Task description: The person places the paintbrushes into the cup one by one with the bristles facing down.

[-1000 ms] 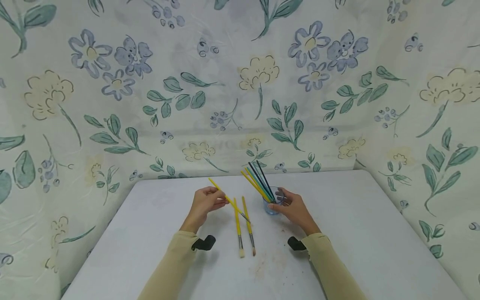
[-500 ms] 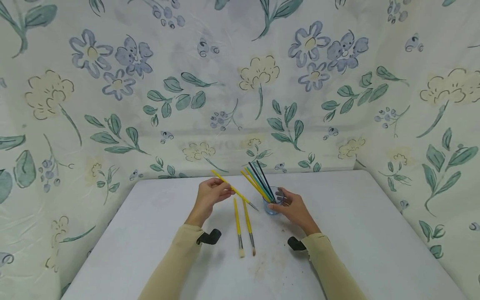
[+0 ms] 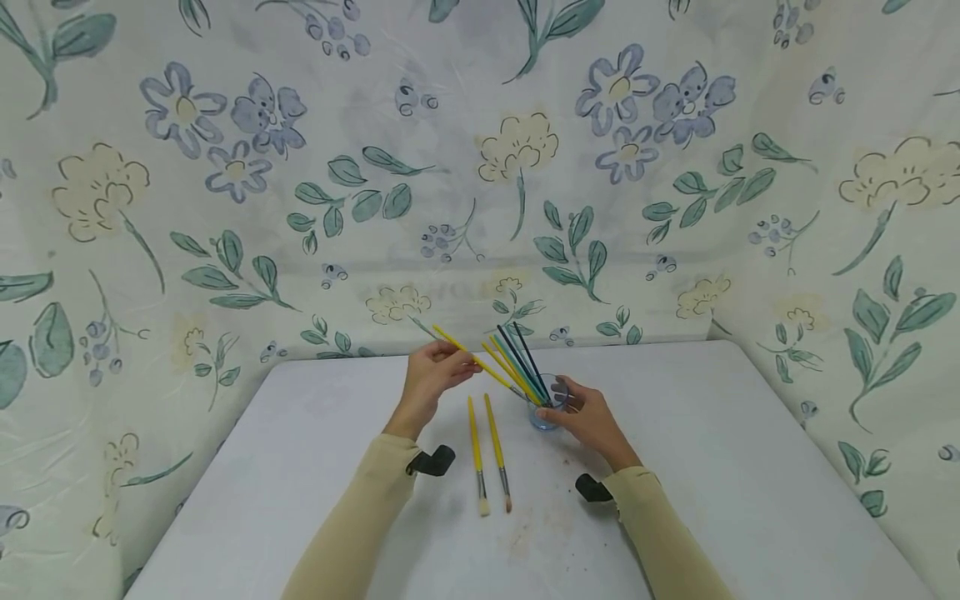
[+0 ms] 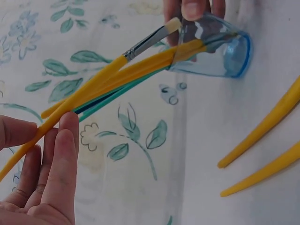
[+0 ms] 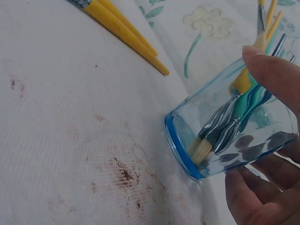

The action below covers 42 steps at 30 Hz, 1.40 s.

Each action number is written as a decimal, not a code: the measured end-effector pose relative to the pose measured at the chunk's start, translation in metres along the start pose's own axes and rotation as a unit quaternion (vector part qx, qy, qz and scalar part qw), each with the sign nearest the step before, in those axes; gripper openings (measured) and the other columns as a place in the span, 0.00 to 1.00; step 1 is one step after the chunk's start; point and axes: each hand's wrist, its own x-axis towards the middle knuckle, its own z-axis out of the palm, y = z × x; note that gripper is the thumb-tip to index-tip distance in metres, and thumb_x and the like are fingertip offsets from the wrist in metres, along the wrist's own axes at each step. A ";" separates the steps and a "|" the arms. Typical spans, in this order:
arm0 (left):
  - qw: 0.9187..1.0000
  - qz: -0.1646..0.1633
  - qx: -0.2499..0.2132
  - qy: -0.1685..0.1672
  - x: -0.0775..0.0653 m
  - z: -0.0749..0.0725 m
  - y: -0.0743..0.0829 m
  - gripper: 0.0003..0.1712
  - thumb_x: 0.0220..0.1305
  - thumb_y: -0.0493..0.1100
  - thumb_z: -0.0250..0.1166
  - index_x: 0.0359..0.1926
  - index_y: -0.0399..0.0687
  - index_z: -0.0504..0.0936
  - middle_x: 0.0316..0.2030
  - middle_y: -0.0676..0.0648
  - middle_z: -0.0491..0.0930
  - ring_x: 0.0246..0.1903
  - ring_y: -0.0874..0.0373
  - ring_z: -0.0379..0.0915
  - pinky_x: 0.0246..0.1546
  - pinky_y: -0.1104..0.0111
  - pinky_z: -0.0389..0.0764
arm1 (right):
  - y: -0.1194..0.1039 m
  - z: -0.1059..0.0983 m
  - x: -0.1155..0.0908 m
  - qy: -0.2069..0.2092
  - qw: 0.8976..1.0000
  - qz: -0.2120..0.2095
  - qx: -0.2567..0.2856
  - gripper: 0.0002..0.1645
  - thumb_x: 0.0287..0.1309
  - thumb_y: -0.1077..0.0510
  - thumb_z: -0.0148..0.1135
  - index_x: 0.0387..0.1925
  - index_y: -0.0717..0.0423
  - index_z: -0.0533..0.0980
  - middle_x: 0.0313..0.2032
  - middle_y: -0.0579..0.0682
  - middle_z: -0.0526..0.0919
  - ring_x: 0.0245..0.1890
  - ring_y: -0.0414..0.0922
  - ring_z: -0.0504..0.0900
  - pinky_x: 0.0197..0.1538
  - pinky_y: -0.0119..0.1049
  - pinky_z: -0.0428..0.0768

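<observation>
My left hand (image 3: 437, 379) pinches a yellow-handled paintbrush (image 4: 96, 84) between thumb and fingers. Its flat pale bristles point at the mouth of a clear, blue-based glass (image 5: 197, 105), right at the rim in the left wrist view. Curled around that glass is my right hand (image 3: 592, 418), thumb on the near side and fingers behind. Several paintbrushes (image 3: 517, 362) with yellow, teal and dark handles lean leftward in the glass, bristles down at its bottom. Two more yellow paintbrushes, a wider one (image 3: 476, 437) and a narrower one (image 3: 496, 437), lie on the table between my forearms.
The white table (image 3: 300, 500) carries reddish-brown smudges (image 5: 124, 173) in front of the glass. A floral cloth backdrop (image 3: 465, 192) rises behind the table's far edge and along both sides. Dark wrist mounts (image 3: 433, 461) sit at both cuffs.
My left hand has moved right and away from me, bringing its paintbrush from above the two lying brushes to the glass's rim. My right hand and the glass have stayed in place.
</observation>
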 end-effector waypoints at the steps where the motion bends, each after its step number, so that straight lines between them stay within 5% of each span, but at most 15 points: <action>1: 1.000 0.004 -0.001 -0.002 0.001 0.001 0.001 0.16 0.67 0.37 0.67 0.52 0.33 0.80 0.40 0.43 0.90 0.34 0.61 0.89 0.44 0.70 0.90 | 0.000 0.000 0.000 0.000 1.000 -0.001 0.001 0.52 0.56 0.47 0.77 0.78 0.52 0.63 0.72 0.57 0.74 0.74 0.58 0.72 0.75 0.54 0.72; 16: 1.000 0.027 0.001 -0.009 0.007 0.019 0.007 0.17 0.68 0.37 0.68 0.54 0.32 0.79 0.49 0.31 0.86 0.35 0.61 0.88 0.45 0.69 0.90 | 0.000 0.001 0.001 0.008 1.000 0.008 -0.010 0.52 0.57 0.47 0.77 0.78 0.51 0.63 0.71 0.56 0.75 0.73 0.58 0.73 0.74 0.54 0.74; 42: 0.998 0.031 0.041 -0.028 0.004 0.036 -0.007 0.16 0.68 0.39 0.70 0.50 0.33 0.81 0.45 0.36 0.86 0.39 0.53 0.90 0.47 0.66 0.90 | 0.002 0.001 0.002 0.004 1.000 -0.002 0.005 0.52 0.57 0.47 0.77 0.78 0.53 0.63 0.71 0.57 0.75 0.73 0.58 0.72 0.75 0.53 0.72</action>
